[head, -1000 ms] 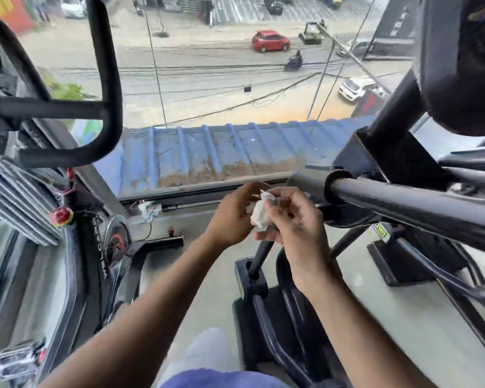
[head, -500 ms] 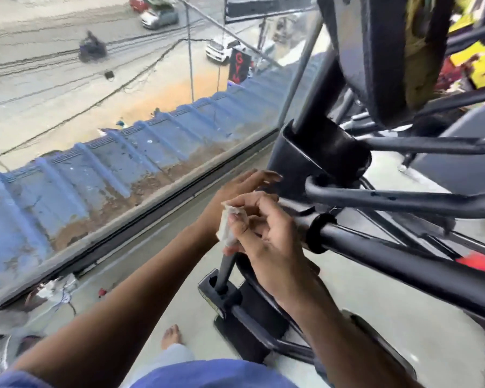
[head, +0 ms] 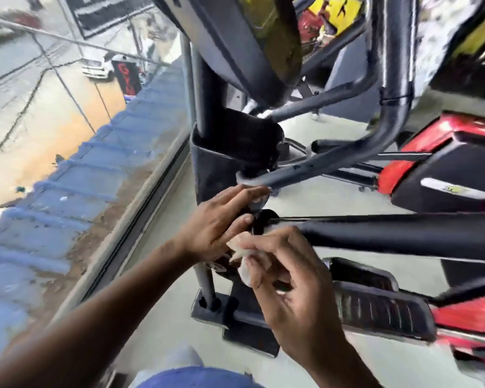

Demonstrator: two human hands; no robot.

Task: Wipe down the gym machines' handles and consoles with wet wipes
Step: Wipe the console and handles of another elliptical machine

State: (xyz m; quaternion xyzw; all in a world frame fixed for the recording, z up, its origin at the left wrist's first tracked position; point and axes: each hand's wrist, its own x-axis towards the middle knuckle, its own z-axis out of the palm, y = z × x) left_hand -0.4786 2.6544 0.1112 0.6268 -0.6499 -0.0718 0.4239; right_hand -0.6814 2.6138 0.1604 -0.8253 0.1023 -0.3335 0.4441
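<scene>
Red "GYM" sign (head: pixel 126 78) beyond glass

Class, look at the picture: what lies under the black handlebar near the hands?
Under the handlebar show a ribbed pedal and pale floor. The right hand, pinching the wipe, covers the pedal's near end.

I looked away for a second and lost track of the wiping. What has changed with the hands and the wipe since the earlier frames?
The left hand has let go of the white wet wipe and moved onto the end of the thick black padded handlebar, fingers straighter. The view swung right, towards the machine. Unchanged: the right hand still pinches the wipe, close to the bar's end.
</scene>
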